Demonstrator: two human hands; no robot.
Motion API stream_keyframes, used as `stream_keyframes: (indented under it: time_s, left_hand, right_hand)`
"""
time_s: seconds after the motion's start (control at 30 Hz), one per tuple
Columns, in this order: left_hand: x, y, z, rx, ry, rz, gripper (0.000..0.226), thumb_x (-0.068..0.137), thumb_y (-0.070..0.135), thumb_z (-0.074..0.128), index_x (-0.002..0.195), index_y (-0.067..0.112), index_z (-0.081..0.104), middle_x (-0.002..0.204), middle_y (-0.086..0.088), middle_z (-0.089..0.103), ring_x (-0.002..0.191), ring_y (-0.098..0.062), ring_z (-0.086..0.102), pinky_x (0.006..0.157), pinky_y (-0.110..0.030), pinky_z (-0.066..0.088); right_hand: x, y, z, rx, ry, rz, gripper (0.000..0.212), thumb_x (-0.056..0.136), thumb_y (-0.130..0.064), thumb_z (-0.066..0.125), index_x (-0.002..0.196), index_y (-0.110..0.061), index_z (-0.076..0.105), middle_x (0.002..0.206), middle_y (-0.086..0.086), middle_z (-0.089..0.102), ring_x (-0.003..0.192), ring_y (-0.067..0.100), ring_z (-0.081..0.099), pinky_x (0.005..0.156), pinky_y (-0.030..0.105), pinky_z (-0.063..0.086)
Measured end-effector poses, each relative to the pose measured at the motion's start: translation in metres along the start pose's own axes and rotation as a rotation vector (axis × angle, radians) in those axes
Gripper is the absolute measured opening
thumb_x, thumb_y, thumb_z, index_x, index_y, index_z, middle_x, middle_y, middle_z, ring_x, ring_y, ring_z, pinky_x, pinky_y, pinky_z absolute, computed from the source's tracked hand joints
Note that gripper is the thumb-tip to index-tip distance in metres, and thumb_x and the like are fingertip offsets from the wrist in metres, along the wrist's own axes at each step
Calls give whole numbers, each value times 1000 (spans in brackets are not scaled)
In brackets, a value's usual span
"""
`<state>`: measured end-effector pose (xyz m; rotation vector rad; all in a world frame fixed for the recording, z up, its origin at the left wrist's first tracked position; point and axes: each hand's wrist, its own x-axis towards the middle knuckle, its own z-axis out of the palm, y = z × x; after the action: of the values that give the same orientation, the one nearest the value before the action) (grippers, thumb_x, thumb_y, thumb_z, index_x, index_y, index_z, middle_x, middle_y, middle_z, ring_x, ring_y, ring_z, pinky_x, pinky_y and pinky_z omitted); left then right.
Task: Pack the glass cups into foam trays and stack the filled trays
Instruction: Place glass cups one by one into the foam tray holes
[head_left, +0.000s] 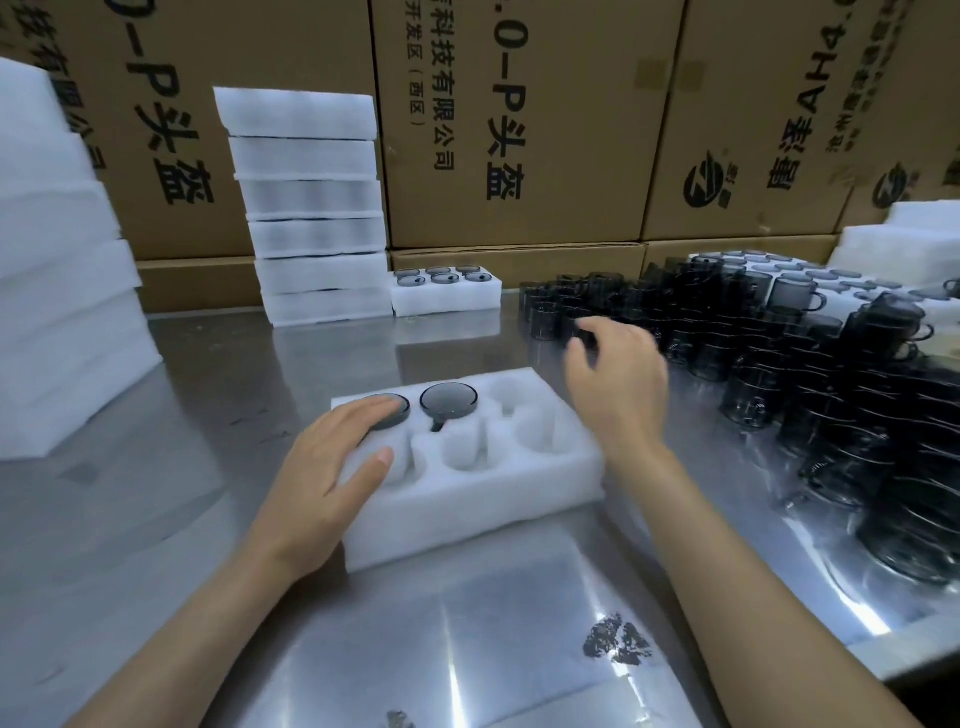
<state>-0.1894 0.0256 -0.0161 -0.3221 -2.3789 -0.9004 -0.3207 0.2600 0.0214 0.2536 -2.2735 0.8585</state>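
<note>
Left hand (332, 467), fingers straight, lies flat on the foam tray (467, 499) at near centre of the tabletop (156, 519), likely steadying it, two cups (449, 399) seated in its far pockets, while right hand (618, 389), fingers curling, reaches the loose glass cups (779, 364) massed right.

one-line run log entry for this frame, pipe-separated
stage: filling foam tray | seated cups: two, back row | left hand: flat on tray and cup | right hand: at loose cups, grip unclear
</note>
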Motion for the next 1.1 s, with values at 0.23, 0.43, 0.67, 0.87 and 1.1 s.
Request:
stream_keyframes:
  time_s: [0.23, 0.43, 0.67, 0.87, 1.1]
  left_hand:
    - [1, 0, -4, 104, 17, -6, 48, 83, 48, 37, 109, 21, 69, 117, 14, 61, 112, -1, 50, 99, -9, 27]
    - [1, 0, -7, 126, -13, -58, 44, 80, 57, 34, 107, 38, 63, 120, 22, 58, 116, 0, 48, 96, -19, 31]
    - [2, -3, -9, 133, -35, -52, 32, 82, 58, 34, 104, 50, 56, 119, 28, 55, 117, -2, 49, 99, -26, 34]
    - [2, -3, -8, 118, -30, -64, 38, 81, 59, 35, 105, 44, 61, 118, 26, 58, 119, -3, 49, 101, -31, 36]
    - [1, 0, -10, 113, -49, -65, 48, 81, 61, 35, 110, 36, 64, 120, 26, 56, 121, -2, 46, 104, -29, 33]
  right_hand:
    - [1, 60, 9, -360, -64, 335, 44, 88, -20, 55, 130, -9, 47, 153, 16, 23, 142, 31, 11, 113, 56, 4]
    - [7, 82, 10, -455, -109, 424, 52, 84, -21, 57, 134, -18, 43, 155, 19, 12, 141, 39, 6, 113, 55, -3]
    - [9, 88, 7, -509, -88, 349, 47, 83, -13, 56, 129, -13, 49, 144, 14, 36, 127, 35, 29, 103, 42, 20]
    - [4, 64, 15, -498, -182, 130, 48, 87, -8, 47, 135, -17, 44, 140, 7, 42, 122, 30, 36, 96, 41, 27]
    - [5, 54, 18, -249, -311, 154, 50, 93, -18, 46, 142, -21, 38, 154, 5, 25, 135, 32, 19, 99, 43, 33]
